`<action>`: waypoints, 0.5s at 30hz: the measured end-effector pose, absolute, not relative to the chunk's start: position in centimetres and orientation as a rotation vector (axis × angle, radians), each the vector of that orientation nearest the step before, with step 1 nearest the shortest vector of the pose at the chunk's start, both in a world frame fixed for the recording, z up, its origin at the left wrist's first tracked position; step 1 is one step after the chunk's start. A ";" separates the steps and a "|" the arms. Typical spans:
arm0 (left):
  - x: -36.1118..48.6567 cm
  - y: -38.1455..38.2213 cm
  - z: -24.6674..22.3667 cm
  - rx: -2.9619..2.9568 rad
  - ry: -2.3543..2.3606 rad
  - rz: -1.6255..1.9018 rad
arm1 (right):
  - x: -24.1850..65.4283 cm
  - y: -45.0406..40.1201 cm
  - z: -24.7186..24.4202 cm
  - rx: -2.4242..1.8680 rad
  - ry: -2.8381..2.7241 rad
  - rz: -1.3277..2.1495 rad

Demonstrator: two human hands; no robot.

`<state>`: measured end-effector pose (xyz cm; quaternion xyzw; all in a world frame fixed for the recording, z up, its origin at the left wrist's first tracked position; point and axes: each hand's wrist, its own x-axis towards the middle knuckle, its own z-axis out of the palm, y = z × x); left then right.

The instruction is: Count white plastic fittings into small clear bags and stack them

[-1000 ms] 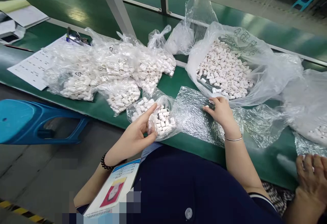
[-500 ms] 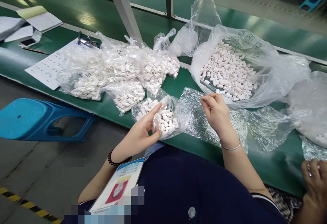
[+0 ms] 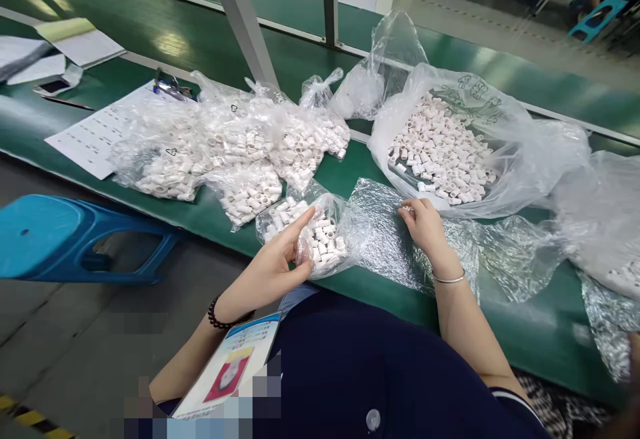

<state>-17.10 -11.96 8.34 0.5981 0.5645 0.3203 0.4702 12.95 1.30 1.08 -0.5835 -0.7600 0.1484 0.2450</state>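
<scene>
My left hand (image 3: 273, 262) grips the near-left side of a small clear plastic bag (image 3: 356, 239), thumb and forefinger spread along its mouth. Inside lie short white tube-shaped fittings (image 3: 327, 242). My right hand (image 3: 424, 225) is closed in a pinch above a crinkled sheet of clear plastic (image 3: 383, 232), a bit of white fitting (image 3: 409, 208) showing at the fingertips. Just beyond it a large open plastic bag (image 3: 530, 159) holds a heap of the same white fittings (image 3: 447, 149).
Several filled bags (image 3: 200, 135) are piled left of centre on the green table (image 3: 345, 169). A printed sheet (image 3: 93, 139), notepad (image 3: 83, 42) and metal post (image 3: 243, 19) stand farther out. A blue stool (image 3: 45, 235) is at left; another person's hand (image 3: 634, 355) shows at right.
My right hand has come slightly lower, and white now shows at its fingertips. My left hand stays on the small bag. The other person's hand has moved mostly out of view at right.
</scene>
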 end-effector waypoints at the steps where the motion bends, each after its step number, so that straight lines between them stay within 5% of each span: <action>1: -17.1 -11.9 8.3 1.466 1.384 0.780 | 12.2 0.7 1.9 -1.486 -2.020 0.378; 8: -17.1 -12.0 8.2 1.380 1.324 0.860 | 5.1 -3.0 5.5 -0.820 -2.271 0.419; 15: -17.2 -13.6 6.6 1.206 1.376 1.036 | 5.1 -0.2 3.3 -1.472 -2.331 0.865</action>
